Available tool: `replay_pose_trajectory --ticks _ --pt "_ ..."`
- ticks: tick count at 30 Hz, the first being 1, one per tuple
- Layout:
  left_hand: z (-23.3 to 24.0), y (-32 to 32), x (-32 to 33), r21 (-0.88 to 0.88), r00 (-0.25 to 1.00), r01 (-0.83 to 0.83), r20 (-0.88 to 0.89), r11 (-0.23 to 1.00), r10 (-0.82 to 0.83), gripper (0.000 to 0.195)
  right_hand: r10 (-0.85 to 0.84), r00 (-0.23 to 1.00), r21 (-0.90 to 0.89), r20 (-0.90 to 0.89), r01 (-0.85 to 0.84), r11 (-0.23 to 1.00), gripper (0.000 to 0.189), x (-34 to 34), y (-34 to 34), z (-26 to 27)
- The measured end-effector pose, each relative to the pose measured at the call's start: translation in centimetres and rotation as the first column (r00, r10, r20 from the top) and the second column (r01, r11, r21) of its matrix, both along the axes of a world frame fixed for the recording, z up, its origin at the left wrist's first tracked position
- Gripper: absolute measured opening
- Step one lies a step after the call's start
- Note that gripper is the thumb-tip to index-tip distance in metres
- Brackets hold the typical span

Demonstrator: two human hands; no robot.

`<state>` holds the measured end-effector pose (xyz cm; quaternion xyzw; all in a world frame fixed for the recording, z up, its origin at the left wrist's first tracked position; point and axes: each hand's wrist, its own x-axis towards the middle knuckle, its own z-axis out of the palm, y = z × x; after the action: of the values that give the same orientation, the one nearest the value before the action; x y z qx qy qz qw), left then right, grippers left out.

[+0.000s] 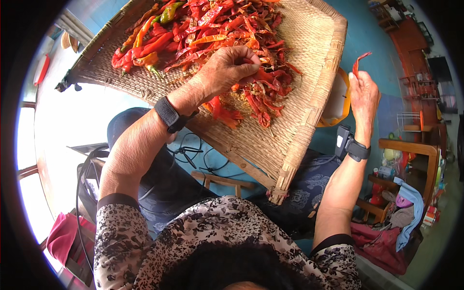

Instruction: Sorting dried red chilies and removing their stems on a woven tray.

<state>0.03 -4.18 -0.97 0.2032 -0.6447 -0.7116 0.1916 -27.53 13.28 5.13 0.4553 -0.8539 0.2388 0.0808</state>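
A woven winnowing basket [315,65] with bound rims slants across my lap. Red chili peppers [232,29] are heaped on it, mostly dried and wrinkled, with a few orange and green ones among them. Over the near part of the heap, my left hand [230,67] has its thumb and fingertips brought together; whether something small is between them is hidden. Out past the basket's right rim, my right hand [364,94] pinches a dried red chili [359,63], its curved tip pointing up. Loose yellowish seeds [235,101] lie beneath my left hand.
A container with a yellow rim [346,103] stands below the basket's right edge, partly covered. Black cables [188,150] and a small wooden stool [221,180] are under the basket. To the right, a wooden chair [409,145] is piled with cloths and bags.
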Motion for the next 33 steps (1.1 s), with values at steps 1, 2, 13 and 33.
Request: replay_pose_trajectory --ticks 1,2,13,33 --pt "-0.1 0.0 -0.2 -0.023 1.0 0.003 -0.002 1.0 -0.003 0.012 -0.006 1.0 0.0 -0.002 0.006 1.0 0.016 -0.4 0.4 -0.3" --pt "0.0 0.0 -0.3 -0.041 1.0 0.016 0.013 0.999 -0.016 0.012 -0.008 0.981 0.014 -0.196 0.011 1.0 0.019 -0.7 0.8 -1.0" --pt "0.0 1.1 -1.4 -0.073 0.991 0.105 -0.075 0.992 -0.11 0.012 0.583 0.718 0.025 0.382 -0.638 0.769 0.02 11.4 -4.0 -2.6" --pt "-2.2 1.2 4.9 -0.806 0.839 0.542 0.531 0.238 -0.115 0.01 -0.167 0.978 0.265 -0.123 0.195 0.945 0.039 -2.2 0.7 -2.1"
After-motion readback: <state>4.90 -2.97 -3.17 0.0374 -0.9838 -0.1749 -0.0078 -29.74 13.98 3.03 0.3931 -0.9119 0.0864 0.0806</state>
